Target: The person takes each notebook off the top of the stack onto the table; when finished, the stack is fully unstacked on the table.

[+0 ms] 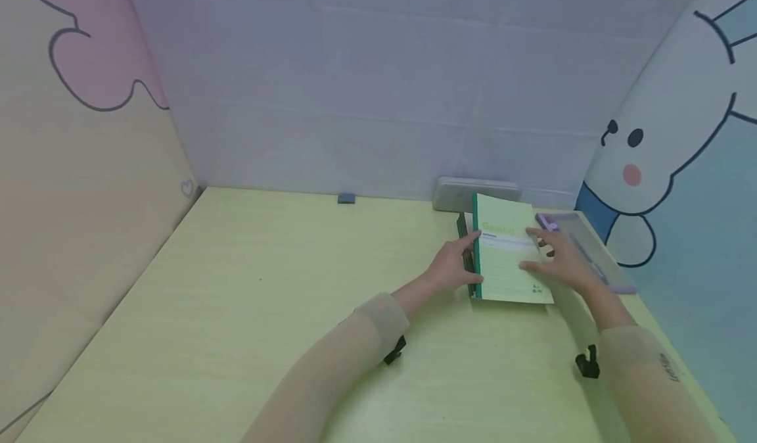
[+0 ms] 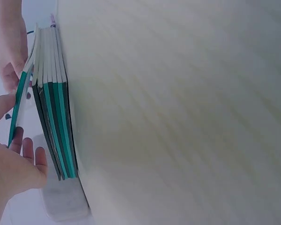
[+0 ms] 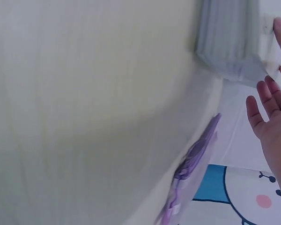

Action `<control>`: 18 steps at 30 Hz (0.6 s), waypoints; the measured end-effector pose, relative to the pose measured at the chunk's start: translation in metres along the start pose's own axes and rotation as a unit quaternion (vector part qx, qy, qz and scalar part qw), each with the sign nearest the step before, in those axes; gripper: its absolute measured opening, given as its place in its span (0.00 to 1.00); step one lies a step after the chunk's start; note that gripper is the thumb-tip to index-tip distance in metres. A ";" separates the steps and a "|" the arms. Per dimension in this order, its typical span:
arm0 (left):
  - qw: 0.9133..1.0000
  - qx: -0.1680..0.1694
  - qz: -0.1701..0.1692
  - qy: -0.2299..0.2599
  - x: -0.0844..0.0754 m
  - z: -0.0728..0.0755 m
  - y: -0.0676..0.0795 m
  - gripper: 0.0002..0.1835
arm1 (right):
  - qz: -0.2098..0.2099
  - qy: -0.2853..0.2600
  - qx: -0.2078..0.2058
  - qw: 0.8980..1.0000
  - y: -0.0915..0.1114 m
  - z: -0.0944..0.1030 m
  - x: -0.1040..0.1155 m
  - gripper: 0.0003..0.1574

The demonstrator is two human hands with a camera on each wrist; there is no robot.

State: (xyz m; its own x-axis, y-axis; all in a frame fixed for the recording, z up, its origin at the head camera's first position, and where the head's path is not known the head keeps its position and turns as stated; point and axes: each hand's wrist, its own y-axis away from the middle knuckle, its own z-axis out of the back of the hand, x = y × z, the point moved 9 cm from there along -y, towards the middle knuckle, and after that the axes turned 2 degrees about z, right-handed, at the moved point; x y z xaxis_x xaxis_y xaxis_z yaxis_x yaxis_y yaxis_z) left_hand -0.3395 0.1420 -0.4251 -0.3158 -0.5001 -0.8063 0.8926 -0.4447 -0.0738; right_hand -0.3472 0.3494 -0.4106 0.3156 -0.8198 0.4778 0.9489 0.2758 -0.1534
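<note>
A pale green notebook (image 1: pixel 507 265) with a teal spine lies above a stack of notebooks (image 2: pixel 54 103) at the right of the table. In the left wrist view its spine edge stands apart from the stack, slightly tilted. My left hand (image 1: pixel 449 267) grips that spine, with a finger and thumb on the cover edge and other fingers behind it. At the opposite edge, my right hand (image 1: pixel 562 259) holds the same notebook, thumb and index finger on its cover. The right wrist view shows its other fingers (image 3: pixel 271 96) loosely bent near the edge, beside the stack.
A grey case (image 1: pixel 452 194) stands against the back wall behind the notebooks. To their right lies a clear pouch (image 1: pixel 591 246) with purple edging and pens inside. A small dark blue block (image 1: pixel 346 198) sits at the table's back edge. Printed panels flank the table (image 1: pixel 266 311).
</note>
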 end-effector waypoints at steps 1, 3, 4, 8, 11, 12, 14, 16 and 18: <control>1.000 0.001 0.001 0.006 0.000 0.003 0.001 0.48 | 0.014 -0.002 -0.008 1.000 -0.001 0.002 0.004 0.50; 1.000 0.002 0.006 0.019 0.001 0.009 0.001 0.47 | 0.036 -0.003 -0.017 0.999 -0.002 0.006 0.011 0.49; 1.000 0.003 0.010 0.027 0.001 0.013 0.002 0.46 | 0.042 -0.004 -0.017 0.999 -0.002 0.008 0.014 0.49; 0.999 0.000 0.010 0.042 0.003 0.030 0.002 0.44 | 0.062 0.005 -0.014 0.998 -0.005 0.013 0.030 0.49; 0.999 -0.004 0.008 0.041 0.005 0.045 0.003 0.43 | 0.068 0.017 -0.009 0.997 -0.010 0.015 0.043 0.49; 0.999 -0.005 0.008 0.039 0.006 0.049 0.003 0.43 | 0.067 0.021 -0.004 0.998 -0.012 0.014 0.048 0.49; 0.999 -0.004 0.007 0.035 0.009 0.058 0.003 0.42 | 0.063 0.020 0.006 0.998 -0.015 0.012 0.056 0.50; 1.000 -0.002 0.004 0.024 0.012 0.066 0.004 0.42 | 0.062 0.019 0.014 0.998 -0.019 0.009 0.065 0.50; 1.000 0.000 0.001 0.013 0.016 0.073 0.005 0.42 | 0.063 0.016 0.021 0.998 -0.022 0.005 0.072 0.50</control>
State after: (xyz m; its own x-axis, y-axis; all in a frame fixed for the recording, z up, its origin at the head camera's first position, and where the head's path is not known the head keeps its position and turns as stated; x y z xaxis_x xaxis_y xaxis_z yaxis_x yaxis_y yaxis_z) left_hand -0.3634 0.0775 -0.3953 -0.3047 -0.4819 -0.8215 0.8936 -0.4430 -0.0715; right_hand -0.3454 0.2869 -0.3682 0.4331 -0.7931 0.4282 0.9007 0.3983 -0.1733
